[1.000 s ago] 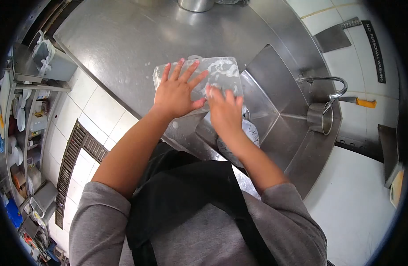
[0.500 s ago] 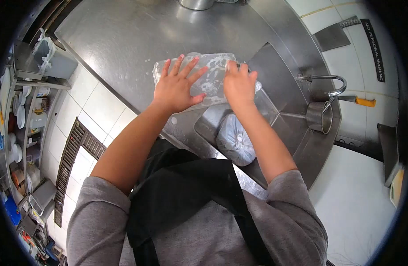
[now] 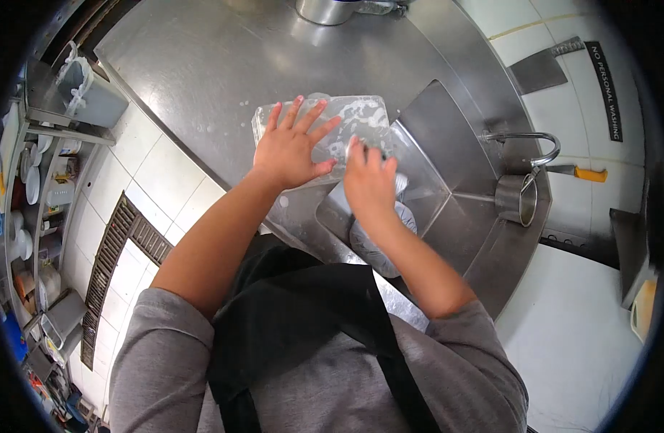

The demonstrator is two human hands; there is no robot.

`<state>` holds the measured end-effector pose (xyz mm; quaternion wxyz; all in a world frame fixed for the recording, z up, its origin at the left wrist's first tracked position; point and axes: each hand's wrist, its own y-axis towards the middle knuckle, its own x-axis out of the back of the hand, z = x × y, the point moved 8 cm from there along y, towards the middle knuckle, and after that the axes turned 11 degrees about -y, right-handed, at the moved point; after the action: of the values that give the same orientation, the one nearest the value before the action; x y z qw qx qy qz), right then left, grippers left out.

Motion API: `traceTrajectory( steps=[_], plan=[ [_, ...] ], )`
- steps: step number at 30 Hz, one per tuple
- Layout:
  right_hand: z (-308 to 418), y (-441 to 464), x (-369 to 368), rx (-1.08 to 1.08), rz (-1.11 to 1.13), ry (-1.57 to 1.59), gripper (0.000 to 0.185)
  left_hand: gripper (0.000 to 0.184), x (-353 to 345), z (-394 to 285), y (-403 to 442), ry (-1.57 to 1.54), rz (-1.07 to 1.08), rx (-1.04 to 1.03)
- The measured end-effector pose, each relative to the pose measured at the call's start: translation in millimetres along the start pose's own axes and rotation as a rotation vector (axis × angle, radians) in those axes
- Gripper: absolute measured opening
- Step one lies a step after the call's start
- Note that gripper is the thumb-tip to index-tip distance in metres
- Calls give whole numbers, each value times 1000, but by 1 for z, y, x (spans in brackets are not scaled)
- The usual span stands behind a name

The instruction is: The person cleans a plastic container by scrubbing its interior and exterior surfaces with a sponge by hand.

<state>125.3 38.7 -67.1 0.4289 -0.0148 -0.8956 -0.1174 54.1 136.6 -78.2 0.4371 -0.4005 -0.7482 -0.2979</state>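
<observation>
A clear, flat rectangular plastic piece [image 3: 368, 112] with white suds lies on the steel counter at the sink's edge. My left hand [image 3: 287, 150] presses on its left part, palm down and fingers spread. Over its right front part is my right hand [image 3: 370, 180], fingers curled round something small and pale that is mostly hidden and blurred. Below my right wrist, a tied plastic bag [image 3: 371, 249] sits in the sink [image 3: 447, 162].
A curved faucet [image 3: 523, 136] and a steel pot [image 3: 516, 198] are at the sink's right. Another pot [image 3: 324, 10] stands at the counter's back. A cleaver [image 3: 537, 71] and a yellow-handled knife [image 3: 590, 175] hang on the wall. Shelves [image 3: 47, 173] line the left.
My right hand has moved from the right edge of the plastic piece back toward its front and nearer my left hand. My left hand has stayed in place on it.
</observation>
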Motion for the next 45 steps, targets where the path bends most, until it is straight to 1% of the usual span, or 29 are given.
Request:
traceTrajectory(
  steps=[1,5,7,8,10,14,16,18,20,21,23,24,26,27,28,30,31,33,34,36,37,39,40,41,42,43,45],
  plan=[
    [6,-6,6,5,-27,36,22,75,-1,0,-2,-1,-4,-7],
    [-30,29,-19,-20,11,4,27,75,-2,0,-2,2,-3,-4],
    [-37,34,-30,-34,162,-24,35,75,-2,0,-1,4,11,6],
    [-27,27,-23,-36,156,-28,35,75,-1,0,0,5,4,4],
    [4,1,4,-43,34,37,32,74,-2,0,-1,-2,-9,-4],
    [-9,23,-4,-26,-11,102,29,74,-1,-2,-2,-4,11,-3],
    [-44,54,-36,-138,177,69,25,75,-1,-2,-1,12,20,4],
    [-44,48,-36,-182,160,71,24,76,-2,-4,-1,13,22,-2],
    [-15,30,-15,-122,114,49,21,77,-3,0,0,16,11,3],
    [-12,32,-17,-121,107,47,21,77,-3,1,0,-6,4,14],
    [-7,30,-10,-132,-55,58,21,78,-6,3,0,-26,3,25],
    [-14,38,-15,-137,-54,60,21,78,-5,3,0,-17,2,28],
    [-48,67,-45,-194,144,103,23,79,-3,-1,3,-7,2,18],
    [-58,73,-55,-206,245,168,33,77,-2,-1,2,7,12,26],
    [-61,65,-57,-220,247,166,33,76,-1,-3,2,22,26,31],
    [-60,42,-55,-272,199,201,44,73,1,-7,2,15,36,-7],
    [-61,23,-47,-289,200,202,44,71,1,-8,2,5,50,-34],
    [-58,-18,-39,-321,280,300,50,68,3,-9,3,11,63,-36],
    [-58,-24,-38,-337,288,302,50,65,2,-10,3,2,74,-24],
    [-59,-37,-44,-372,379,367,51,63,2,-12,4,14,76,-48],
    [-64,-31,-48,-388,389,369,51,61,2,-14,4,27,67,-61],
    [-78,8,-59,-391,310,476,53,60,2,-16,6,33,65,-71],
    [-83,19,-68,-406,313,480,53,59,3,-16,7,38,56,-67],
    [-84,28,-76,-383,306,535,55,59,1,-18,7,44,66,-82],
    [-84,29,-80,-365,300,590,57,59,1,-17,7,37,63,-65],
    [-86,17,-83,-395,303,596,57,59,0,-17,9,32,60,-52],
    [-82,-18,-80,-370,229,761,59,60,-3,-19,9,39,59,-70]
  ],
)
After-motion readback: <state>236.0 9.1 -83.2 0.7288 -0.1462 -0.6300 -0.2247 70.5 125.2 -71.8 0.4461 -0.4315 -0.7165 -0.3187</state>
